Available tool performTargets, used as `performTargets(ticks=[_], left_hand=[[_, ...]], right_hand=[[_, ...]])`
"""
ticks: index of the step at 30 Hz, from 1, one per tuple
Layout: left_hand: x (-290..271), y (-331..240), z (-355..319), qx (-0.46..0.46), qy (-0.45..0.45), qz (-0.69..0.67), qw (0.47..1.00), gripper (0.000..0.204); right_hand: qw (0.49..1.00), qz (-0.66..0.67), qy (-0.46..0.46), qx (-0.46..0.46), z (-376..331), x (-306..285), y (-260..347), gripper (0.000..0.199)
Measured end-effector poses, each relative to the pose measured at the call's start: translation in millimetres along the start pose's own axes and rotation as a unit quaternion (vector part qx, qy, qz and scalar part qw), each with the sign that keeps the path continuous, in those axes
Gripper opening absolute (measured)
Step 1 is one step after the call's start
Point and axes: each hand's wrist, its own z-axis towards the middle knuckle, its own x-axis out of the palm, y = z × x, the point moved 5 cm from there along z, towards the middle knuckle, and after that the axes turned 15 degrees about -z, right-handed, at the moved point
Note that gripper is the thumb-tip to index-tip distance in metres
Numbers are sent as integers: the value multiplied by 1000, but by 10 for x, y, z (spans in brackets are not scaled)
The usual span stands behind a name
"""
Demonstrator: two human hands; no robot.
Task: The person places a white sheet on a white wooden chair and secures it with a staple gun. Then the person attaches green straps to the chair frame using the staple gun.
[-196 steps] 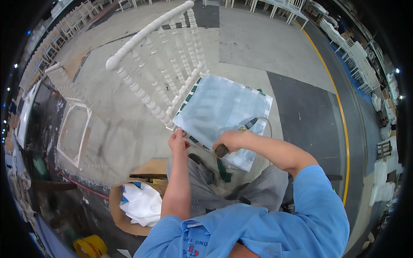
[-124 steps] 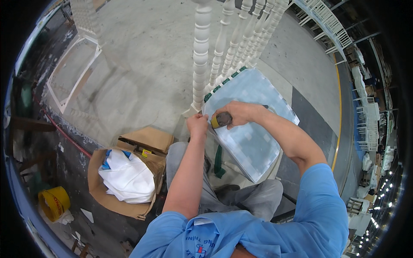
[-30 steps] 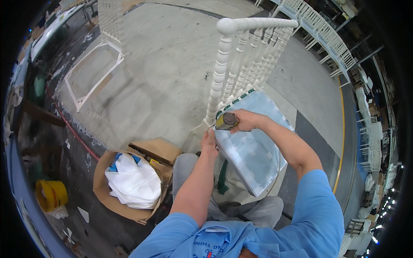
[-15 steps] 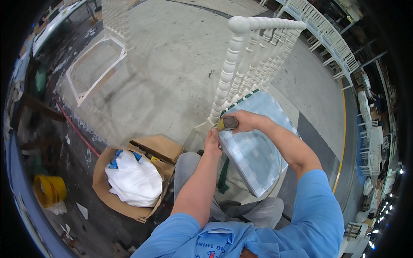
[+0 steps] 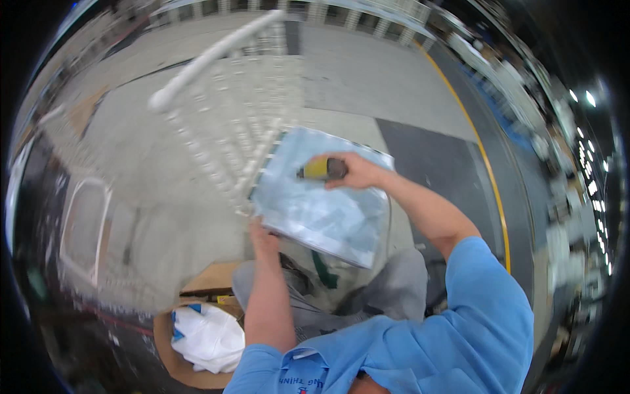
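Observation:
A white chair (image 5: 170, 94) with turned, beaded spindles stands tilted in front of my knees. Pale blue plastic film covers its seat (image 5: 289, 217). My left hand (image 5: 264, 238) grips the seat's near left corner, low by the end of the backrest; motion blurs its fingers. Over the middle of the seat, my right hand (image 5: 357, 171) is closed around a stubby yellow-and-dark power tool (image 5: 317, 169). The tool points left toward the spindles, and its tip is blurred. A dark green strip (image 5: 323, 270) hangs beneath the seat's near edge.
An open cardboard box (image 5: 172, 358) holding a white plastic bag (image 5: 211, 338) sits by my left leg. Farther left stands another white chair frame (image 5: 84, 230). White chairs (image 5: 367, 16) line the far side. A yellow floor line (image 5: 482, 154) runs along the right.
The view has swung right, and the chair has turned, its backrest now slanting left. My right hand has carried the tool from the corner to above the seat. My left hand stays at the corner.

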Motion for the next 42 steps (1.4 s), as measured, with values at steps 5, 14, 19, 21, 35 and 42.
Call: performTargets(ticks=[5,14,19,21,35,42], left_hand=[[226,319,-140,-40,118,73,990,70],[512,545,-838,18,-35,207,978,74],[575,588,-1192,-13,-92,295,951,83],[598,600,-1206,-18,-110,325,939,88],[682,204,-1636,21,31,322,946,102],[2164,-1347,-1836,388,99,359,843,95]], right_hand=[[952,9,-283,113,-1968,-1287,-234,52],[703,257,-563,350,-5852,-1767,298,45],[635,315,-481,516,-7090,-603,-17,45],[619,367,-438,539,-7285,25,-340,46],[540,385,-414,624,-7631,1382,-981,42],[630,-17,-476,614,-6986,811,-676,38]])
